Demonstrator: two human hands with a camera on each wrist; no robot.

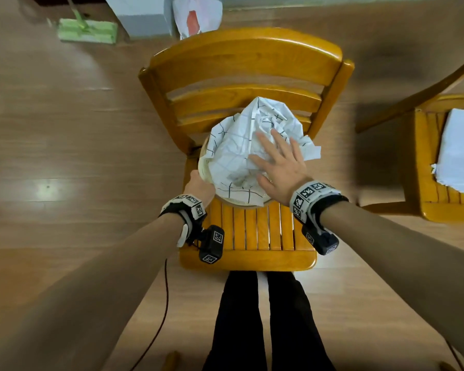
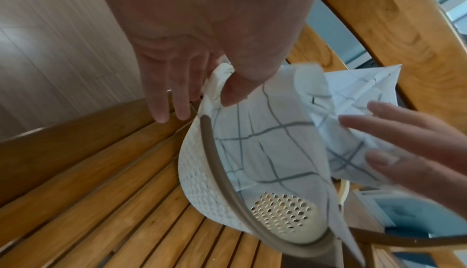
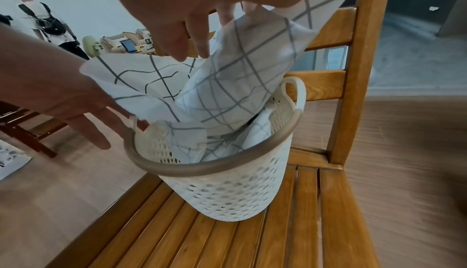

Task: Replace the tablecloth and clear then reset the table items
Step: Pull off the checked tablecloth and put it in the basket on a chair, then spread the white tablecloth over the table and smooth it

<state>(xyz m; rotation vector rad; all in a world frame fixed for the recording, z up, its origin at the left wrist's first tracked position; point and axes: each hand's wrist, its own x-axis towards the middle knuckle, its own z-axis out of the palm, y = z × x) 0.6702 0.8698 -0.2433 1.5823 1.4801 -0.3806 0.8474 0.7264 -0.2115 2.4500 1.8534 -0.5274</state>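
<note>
A white perforated basket (image 3: 227, 188) with a brown rim (image 1: 241, 205) stands on the slatted seat of a wooden chair (image 1: 252, 236). A crumpled white tablecloth (image 1: 239, 151) with dark grid lines is bundled into it and bulges well above the rim. My right hand (image 1: 276, 159) lies flat on top of the cloth, fingers straight and spread. My left hand (image 1: 198, 183) is at the basket's left side. Its thumb (image 2: 227, 90) presses the cloth beside the left handle, and its fingers (image 2: 161, 110) hang straight outside the basket wall (image 2: 202, 172).
A second wooden chair (image 1: 426, 162) at the right carries a folded white cloth (image 1: 461, 151). A green flat mop (image 1: 87, 29) and a white bag (image 1: 196, 14) lie on the floor beyond the chair back. A dark cable (image 1: 166, 290) trails by my legs. A person (image 3: 38, 16) stands far off.
</note>
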